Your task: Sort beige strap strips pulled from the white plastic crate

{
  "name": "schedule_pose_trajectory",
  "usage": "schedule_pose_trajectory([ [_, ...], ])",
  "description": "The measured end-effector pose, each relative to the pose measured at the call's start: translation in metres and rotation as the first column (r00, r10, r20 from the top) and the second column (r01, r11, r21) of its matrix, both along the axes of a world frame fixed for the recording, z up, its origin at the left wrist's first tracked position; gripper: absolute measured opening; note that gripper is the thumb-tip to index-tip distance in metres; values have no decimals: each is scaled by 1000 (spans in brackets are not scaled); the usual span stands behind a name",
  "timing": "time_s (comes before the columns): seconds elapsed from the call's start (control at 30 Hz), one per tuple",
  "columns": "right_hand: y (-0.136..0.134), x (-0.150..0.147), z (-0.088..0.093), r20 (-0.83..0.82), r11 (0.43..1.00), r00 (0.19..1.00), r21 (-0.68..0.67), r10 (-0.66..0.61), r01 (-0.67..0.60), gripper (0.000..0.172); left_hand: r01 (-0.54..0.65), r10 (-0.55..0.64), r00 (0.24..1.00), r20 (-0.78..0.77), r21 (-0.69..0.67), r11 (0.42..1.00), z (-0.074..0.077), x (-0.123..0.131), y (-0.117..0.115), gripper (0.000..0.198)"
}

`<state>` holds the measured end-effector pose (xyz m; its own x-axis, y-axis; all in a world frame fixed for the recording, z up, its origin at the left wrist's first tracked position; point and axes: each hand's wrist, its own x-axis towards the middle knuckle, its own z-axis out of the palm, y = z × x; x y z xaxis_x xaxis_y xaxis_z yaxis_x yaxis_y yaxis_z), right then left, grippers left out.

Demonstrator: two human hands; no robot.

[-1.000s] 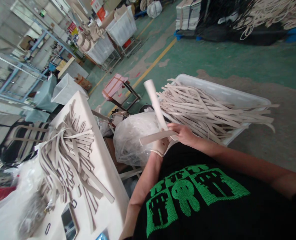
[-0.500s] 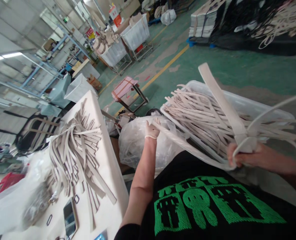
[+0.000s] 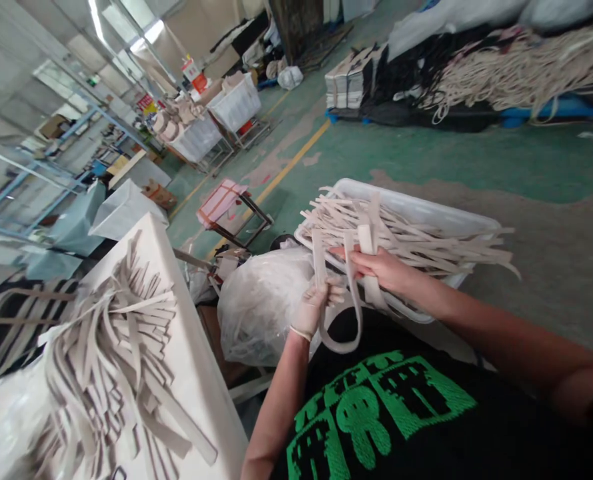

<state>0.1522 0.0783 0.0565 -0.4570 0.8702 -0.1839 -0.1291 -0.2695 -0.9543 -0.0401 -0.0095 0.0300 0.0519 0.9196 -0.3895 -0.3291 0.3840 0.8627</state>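
Note:
My left hand, in a thin pale glove, is closed around one end of a beige strap. The strap hangs in a U between my hands, its two ends pointing up. Bare-skinned, my right hand grips the other end, along with a wider folded strap that hangs below the fingers. Just beyond the right hand lies a white plastic tub heaped with loose beige straps, some sticking out over its right end.
At left a white table carries a spread pile of strips. Between table and tub bulges a clear plastic bag. A small pink-topped stool stands farther off. Bundled cords lie on a pallet at the back right.
My right hand has come in from the right toward my left hand, so the strap's long sag is now a short U. The left hand has closed on it. The view has shifted right.

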Motion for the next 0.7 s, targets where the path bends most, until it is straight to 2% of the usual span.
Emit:
schedule_pose_trajectory([
  [0.13,11,-14,4,-105,999,994,-32,-1,-2,37,88,-95,991,-94,-77,993,1,5,-8,34],
  [0.2,12,-17,8,-114,1000,993,-7,13,-14,35,96,-100,986,-136,-35,995,6,6,-8,33],
  [0.33,5,-21,16,-30,998,1000,59,6,-4,32,86,-75,993,-92,120,989,24,16,-5,43],
  [0.47,-5,-13,23,47,991,998,132,29,-35,32,89,-72,983,-172,90,992,33,32,-2,37],
  [0.6,-6,20,34,145,982,989,184,26,-53,30,179,-159,960,-232,65,982,19,45,-15,31],
  [0.7,0,55,50,253,964,958,257,-136,69,28,247,-231,934,-272,27,969,0,53,-27,20],
])
